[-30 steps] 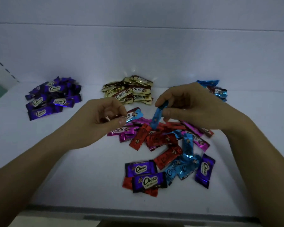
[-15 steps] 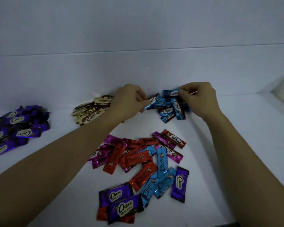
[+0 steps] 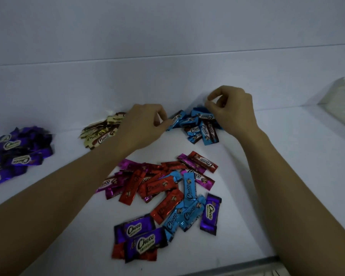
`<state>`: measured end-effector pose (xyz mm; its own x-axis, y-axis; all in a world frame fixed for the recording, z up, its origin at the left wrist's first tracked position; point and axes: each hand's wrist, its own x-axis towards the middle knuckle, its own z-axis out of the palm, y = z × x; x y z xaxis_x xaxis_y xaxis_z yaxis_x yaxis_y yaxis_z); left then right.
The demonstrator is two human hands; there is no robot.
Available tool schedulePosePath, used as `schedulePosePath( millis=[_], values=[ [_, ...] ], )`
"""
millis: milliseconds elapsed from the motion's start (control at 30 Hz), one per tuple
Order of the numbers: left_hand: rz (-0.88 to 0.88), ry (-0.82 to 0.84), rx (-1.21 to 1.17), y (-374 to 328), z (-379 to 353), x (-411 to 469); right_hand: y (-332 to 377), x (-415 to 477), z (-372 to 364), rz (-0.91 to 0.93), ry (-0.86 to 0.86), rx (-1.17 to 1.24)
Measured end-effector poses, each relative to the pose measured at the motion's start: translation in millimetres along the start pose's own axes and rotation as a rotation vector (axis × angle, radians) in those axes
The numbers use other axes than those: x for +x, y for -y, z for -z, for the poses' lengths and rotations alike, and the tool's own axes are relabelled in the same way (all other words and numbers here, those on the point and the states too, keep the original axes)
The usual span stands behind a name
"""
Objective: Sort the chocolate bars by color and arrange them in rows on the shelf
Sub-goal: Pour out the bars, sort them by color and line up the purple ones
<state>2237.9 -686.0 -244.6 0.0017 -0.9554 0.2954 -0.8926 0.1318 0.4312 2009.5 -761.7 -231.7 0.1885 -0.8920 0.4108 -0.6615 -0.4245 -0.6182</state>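
Blue chocolate bars [image 3: 202, 128], piled far right on the shelf [image 3: 237, 168], lie between the hands: left hand [image 3: 145, 124] pinches the end of the leftmost bar [image 3: 176, 120], right hand [image 3: 232, 112] curls onto the pile, grip indiscernible.

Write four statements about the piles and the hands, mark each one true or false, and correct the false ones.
1. The gold pile lies between the purple pile and the blue pile. True.
2. The left hand pinches the end of a blue bar. True.
3. The right hand rests on the mixed heap. False: it is at the blue pile.
4. The mixed heap holds no blue bars. False: several lie in it, among red and magenta ones.
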Motion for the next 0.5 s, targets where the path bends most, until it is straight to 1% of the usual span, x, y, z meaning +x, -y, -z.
schedulePosePath(
  millis=[100,167,300,400,500],
  values=[
    [-0.149,-0.039,-0.003,2.0,20.3,-26.2,19.6,-9.0,-2.5,0.145,0.102,0.03],
    [-0.222,-0.028,-0.01,4.0,31.2,-43.3,32.4,-17.6,-6.6,0.242,0.169,0.041],
    [-0.202,0.032,0.023,20.3,45.1,-77.7,55.1,-36.7,-20.2,0.4,0.321,0.048],
    [-0.17,0.13,0.077,41.9,53.7,-102.7,66.1,-49.6,-32.1,0.492,0.508,-0.047],
    [-0.255,0.277,0.183,53.3,56.2,-119.7,70.8,-60.8,-44.5,0.547,0.717,-0.148]
  ],
)
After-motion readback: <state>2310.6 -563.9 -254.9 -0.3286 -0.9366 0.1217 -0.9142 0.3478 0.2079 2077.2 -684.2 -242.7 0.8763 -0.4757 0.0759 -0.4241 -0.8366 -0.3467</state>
